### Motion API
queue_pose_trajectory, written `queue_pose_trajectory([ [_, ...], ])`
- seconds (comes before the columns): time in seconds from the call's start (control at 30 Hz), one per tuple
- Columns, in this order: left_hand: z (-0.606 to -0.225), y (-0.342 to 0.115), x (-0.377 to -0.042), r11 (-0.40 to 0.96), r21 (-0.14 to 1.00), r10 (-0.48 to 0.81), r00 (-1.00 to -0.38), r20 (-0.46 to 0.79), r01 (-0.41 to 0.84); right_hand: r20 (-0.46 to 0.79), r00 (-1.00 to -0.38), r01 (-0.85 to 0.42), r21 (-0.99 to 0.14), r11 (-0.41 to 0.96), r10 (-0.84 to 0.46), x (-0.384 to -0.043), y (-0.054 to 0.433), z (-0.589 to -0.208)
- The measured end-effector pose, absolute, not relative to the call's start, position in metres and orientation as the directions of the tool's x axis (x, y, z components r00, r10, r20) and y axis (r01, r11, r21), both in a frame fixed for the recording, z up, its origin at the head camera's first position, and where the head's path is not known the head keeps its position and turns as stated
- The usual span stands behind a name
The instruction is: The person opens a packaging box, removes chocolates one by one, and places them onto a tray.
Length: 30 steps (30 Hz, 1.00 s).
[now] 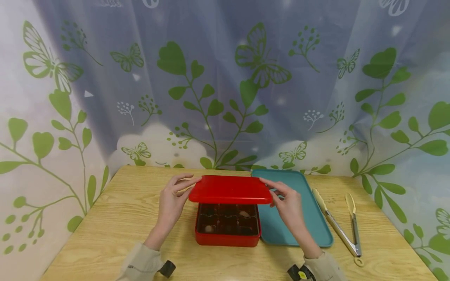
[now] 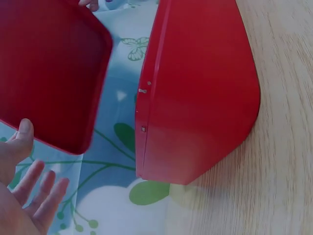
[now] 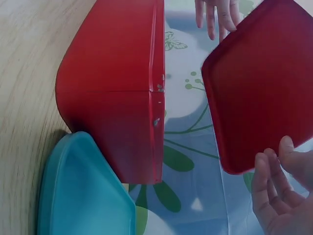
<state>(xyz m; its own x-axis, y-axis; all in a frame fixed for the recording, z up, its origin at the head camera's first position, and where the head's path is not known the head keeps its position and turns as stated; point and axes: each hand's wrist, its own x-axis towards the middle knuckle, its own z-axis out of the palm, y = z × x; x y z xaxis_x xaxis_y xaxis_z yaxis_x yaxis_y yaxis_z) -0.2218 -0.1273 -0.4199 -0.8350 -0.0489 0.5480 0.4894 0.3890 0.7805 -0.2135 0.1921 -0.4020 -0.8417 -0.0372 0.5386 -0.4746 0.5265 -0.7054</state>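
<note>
Both hands hold a red lid (image 1: pixel 230 189) tilted above a red box (image 1: pixel 226 239). My left hand (image 1: pixel 173 199) grips the lid's left edge between thumb and fingers. At the opposite edge, my right hand (image 1: pixel 289 205) pinches it the same way. The box stands on the table, its top uncovered at the front, and a dark divided inside shows several compartments. A small pale piece (image 1: pixel 209 228) lies in the front left one, and another pale piece (image 1: pixel 244 214) sits farther back on the right. In the left wrist view the lid's underside (image 2: pixel 49 68) hangs apart from the box's rim.
A teal tray (image 1: pixel 314 218) lies right of the box, close against it. Metal tongs (image 1: pixel 341 232) with pale tips rest spread at the table's right side. Behind the wooden table (image 1: pixel 105 218) hangs a curtain (image 1: pixel 218 78) printed with leaves and butterflies.
</note>
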Motion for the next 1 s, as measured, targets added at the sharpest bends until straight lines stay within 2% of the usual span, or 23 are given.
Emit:
queue_pose_trajectory([
  [0.17,-0.421,-0.126,-0.222,0.36,0.832,-0.085,-0.873,0.48,0.422,0.552,-0.834,-0.476,-0.716,0.511,-0.004,-0.214,0.193,-0.403],
  [0.33,-0.421,-0.127,-0.22,0.308,0.894,-0.089,-0.925,0.369,0.327,0.505,-0.863,-0.446,-0.753,0.484,-0.008,-0.212,0.193,-0.402],
  [0.6,-0.421,-0.125,-0.221,0.182,0.953,-0.031,-0.968,0.25,0.241,0.292,-0.955,-0.295,-0.905,0.305,-0.057,-0.214,0.192,-0.406],
  [0.8,-0.423,-0.124,-0.223,0.157,0.978,0.035,-0.991,0.133,0.137,0.149,-0.987,-0.161,-0.931,0.326,-0.061,-0.22,0.19,-0.412],
  [1.0,-0.425,-0.125,-0.223,0.165,0.984,0.07,-0.996,0.057,0.068,0.057,-0.994,-0.084,-0.938,0.336,-0.089,-0.222,0.192,-0.414],
])
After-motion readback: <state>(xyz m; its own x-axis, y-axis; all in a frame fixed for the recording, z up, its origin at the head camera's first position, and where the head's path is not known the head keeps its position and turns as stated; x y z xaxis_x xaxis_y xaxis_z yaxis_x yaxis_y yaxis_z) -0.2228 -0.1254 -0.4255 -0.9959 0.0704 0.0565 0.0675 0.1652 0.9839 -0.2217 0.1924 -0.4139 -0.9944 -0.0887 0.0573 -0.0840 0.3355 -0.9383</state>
